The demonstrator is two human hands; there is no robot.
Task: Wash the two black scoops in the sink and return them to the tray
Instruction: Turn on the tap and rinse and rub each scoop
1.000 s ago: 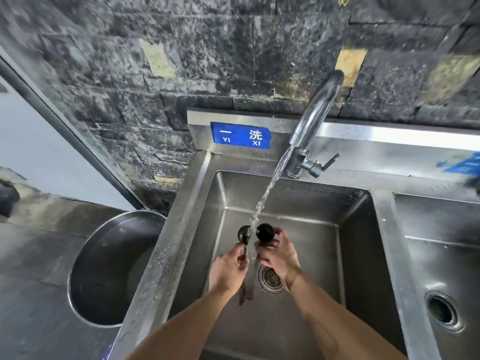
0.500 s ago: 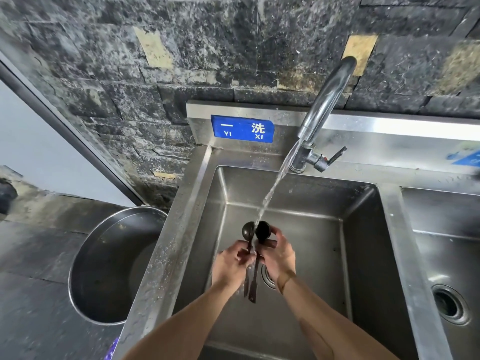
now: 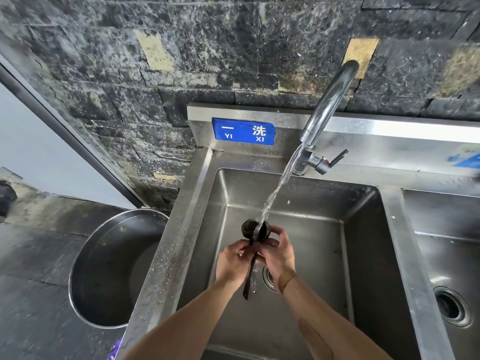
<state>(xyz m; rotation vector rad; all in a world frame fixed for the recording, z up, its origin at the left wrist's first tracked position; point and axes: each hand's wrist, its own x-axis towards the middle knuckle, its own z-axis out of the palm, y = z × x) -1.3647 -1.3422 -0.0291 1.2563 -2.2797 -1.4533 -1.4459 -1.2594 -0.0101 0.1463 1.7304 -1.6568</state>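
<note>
Two black scoops are held together over the left steel sink basin, their round bowls side by side and pressed close under the running water. Their dark handles hang down between my hands. My left hand grips the handles just below the bowls. My right hand wraps around the right scoop's bowl and the handles. Water from the curved tap falls right onto the bowls. No tray is in view.
A tap lever sticks out to the right. A second basin with a drain lies to the right. A large round steel pot stands on the floor left of the sink. A dark stone wall rises behind.
The two scoop bowls have come closer together under the stream, and their handles now overlap. Both hands stay on the scoops in about the same place.
</note>
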